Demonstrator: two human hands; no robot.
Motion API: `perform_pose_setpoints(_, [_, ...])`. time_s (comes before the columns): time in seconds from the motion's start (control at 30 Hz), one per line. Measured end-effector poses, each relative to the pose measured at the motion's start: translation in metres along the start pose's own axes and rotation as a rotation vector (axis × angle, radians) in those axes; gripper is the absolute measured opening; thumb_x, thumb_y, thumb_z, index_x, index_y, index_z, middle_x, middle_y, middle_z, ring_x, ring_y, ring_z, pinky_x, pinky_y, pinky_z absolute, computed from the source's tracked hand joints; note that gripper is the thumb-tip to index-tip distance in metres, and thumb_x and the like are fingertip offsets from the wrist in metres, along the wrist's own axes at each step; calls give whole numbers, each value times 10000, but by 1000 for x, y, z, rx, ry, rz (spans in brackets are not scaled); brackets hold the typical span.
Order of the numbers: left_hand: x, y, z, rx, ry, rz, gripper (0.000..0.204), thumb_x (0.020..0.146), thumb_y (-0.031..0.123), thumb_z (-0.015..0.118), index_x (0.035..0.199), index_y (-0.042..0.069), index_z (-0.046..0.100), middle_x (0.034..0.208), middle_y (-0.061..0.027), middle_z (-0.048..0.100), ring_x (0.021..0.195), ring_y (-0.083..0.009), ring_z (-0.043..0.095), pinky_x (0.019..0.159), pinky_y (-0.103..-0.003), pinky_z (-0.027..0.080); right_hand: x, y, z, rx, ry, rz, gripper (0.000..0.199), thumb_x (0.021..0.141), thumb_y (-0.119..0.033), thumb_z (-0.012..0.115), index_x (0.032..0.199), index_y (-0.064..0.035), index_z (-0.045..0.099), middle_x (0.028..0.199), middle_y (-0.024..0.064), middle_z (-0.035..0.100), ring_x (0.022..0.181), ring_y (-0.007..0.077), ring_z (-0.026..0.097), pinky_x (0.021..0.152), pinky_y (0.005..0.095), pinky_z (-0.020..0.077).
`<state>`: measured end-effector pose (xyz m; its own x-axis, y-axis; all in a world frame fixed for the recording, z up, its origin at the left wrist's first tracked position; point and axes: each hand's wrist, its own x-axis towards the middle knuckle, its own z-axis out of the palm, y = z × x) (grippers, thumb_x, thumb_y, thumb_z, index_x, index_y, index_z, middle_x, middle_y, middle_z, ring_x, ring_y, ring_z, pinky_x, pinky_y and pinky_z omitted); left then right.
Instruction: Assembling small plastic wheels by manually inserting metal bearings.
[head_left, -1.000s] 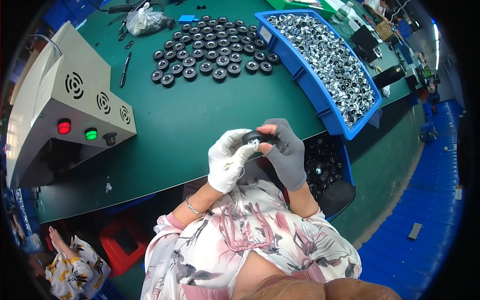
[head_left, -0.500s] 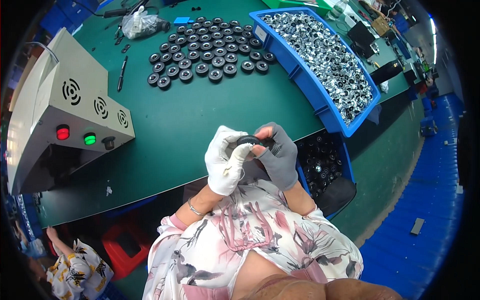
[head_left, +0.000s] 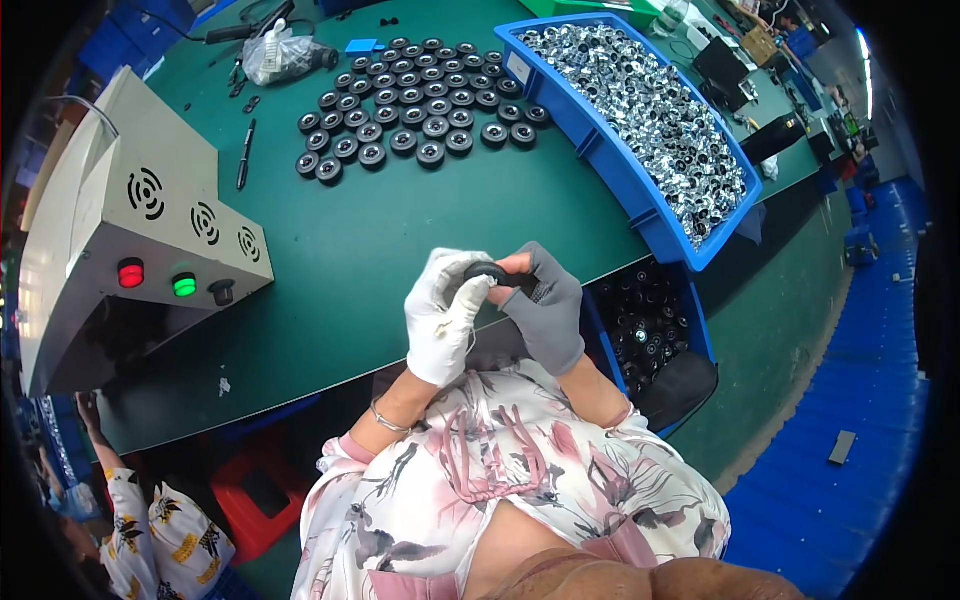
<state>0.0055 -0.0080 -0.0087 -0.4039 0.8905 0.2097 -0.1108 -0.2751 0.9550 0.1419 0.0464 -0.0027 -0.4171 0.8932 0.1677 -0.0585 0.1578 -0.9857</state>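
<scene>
A green bench [head_left: 400, 230] carries black round parts [head_left: 415, 105], a blue bin [head_left: 640, 205], and a beige machine [head_left: 120, 230].

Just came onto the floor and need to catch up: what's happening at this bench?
A person holds a small black round part between both gloved hands, the left hand in a white glove and the right hand in a grey one, above the near edge of the green table. Rows of similar black parts sit farther back. A blue bin of shiny metal pieces lies to the right, a beige control box to the left.
</scene>
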Motion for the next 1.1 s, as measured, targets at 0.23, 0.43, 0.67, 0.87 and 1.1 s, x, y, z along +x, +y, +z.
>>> perform_pose_setpoints(0.23, [-3, 5, 2, -306, -3, -218, 313, 941, 27, 674, 1243, -8, 598, 1286, -162, 634, 1035, -172, 651, 944, -289, 554, 9, -13, -3, -137, -9, -161, 311, 794, 66, 724, 1095, -2, 682, 1034, 97, 630, 974, 180, 624, 832, 286, 508])
perform_pose_setpoints(0.43, [-7, -5, -3, 134, -60, -147, 324, 853, -30, 763, 1163, -14, 669, 1059, -64, 708, 950, -121, 668, 849, -256, 545, 24, -24, -22, -455, -222, -250, 281, 837, -86, 726, 1104, 1, 714, 1033, 85, 628, 960, 192, 594, 848, 308, 471])
perform_pose_setpoints(0.67, [-7, 6, -10, -152, -38, -287, 285, 841, -18, 781, 1099, -31, 661, 1017, -66, 700, 898, -127, 670, 810, -253, 546, 23, -22, -21, -271, -225, -114, 148, 835, -45, 735, 974, 5, 731, 928, 59, 610, 809, 157, 580, 719, 276, 455])
perform_pose_setpoints(0.87, [-9, 1, -14, -219, -25, -320, 279, 849, -41, 761, 1110, -39, 665, 1015, -64, 698, 891, -113, 662, 810, -246, 548, 10, -11, -4, -329, -23, -359, 171, 786, -9, 790, 936, -4, 709, 856, 82, 597, 742, 198, 582, 633, 303, 460])
perform_pose_setpoints(1.1, [-15, 12, -19, -149, -44, -275, 258, 809, -84, 729, 1060, -37, 693, 995, -60, 697, 889, -112, 646, 804, -245, 526, 4, -14, -6, -429, -93, -637, 215, 819, -13, 777, 1025, -25, 716, 895, 57, 590, 789, 182, 558, 672, 294, 450])
